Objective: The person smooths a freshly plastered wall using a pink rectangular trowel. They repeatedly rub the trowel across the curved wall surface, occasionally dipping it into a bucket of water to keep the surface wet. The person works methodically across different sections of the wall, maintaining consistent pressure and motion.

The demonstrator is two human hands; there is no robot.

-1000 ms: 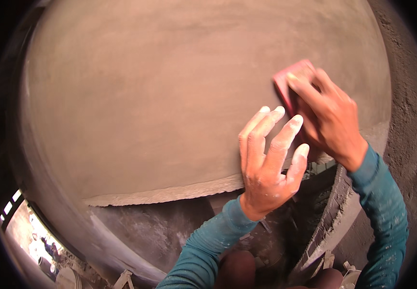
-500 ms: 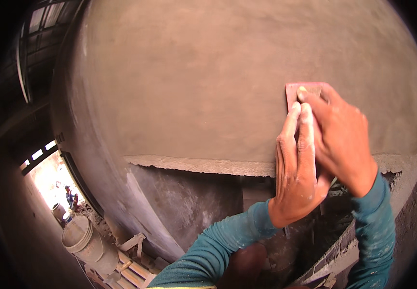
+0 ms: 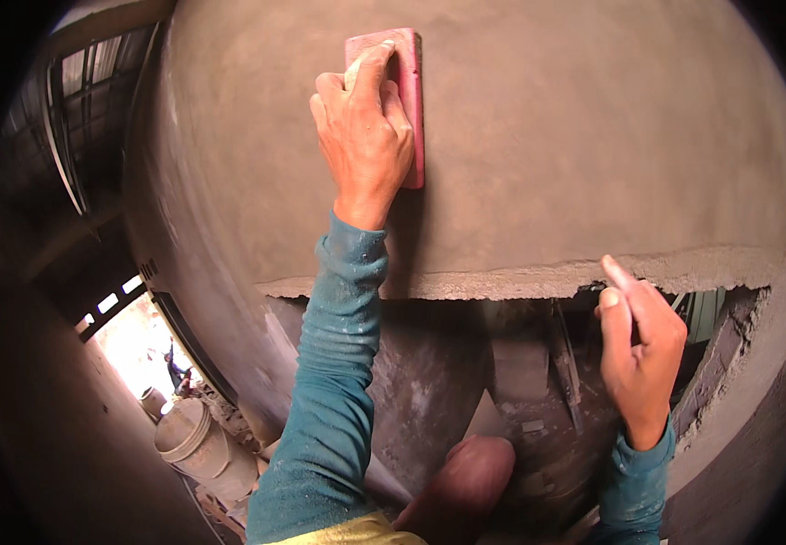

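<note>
My left hand (image 3: pixel 363 136) grips a pink plastering float (image 3: pixel 413 100) and holds it against the grey-brown plastered wall (image 3: pixel 538 154), high and left of centre. The float stands upright, its long side running up and down. My right hand (image 3: pixel 642 345) is apart from it, lower and to the right, near the rough lower edge of the plaster (image 3: pixel 502 283). Its index finger points up toward that edge, the thumb stands off from it, and the other fingers are curled. Nothing shows in the right hand.
Below the plaster edge is a dark opening with boards and rubble (image 3: pixel 538 381). A rounded reddish-brown shape (image 3: pixel 470 468), perhaps my knee, is at the bottom. Dirty buckets (image 3: pixel 197 436) stand lower left, near a bright doorway (image 3: pixel 134 345) with a person (image 3: pixel 175 368) beyond.
Both hands were together at the float on the right. The float has passed to my left hand and moved up and left across the wall; my right hand has let go and dropped lower.
</note>
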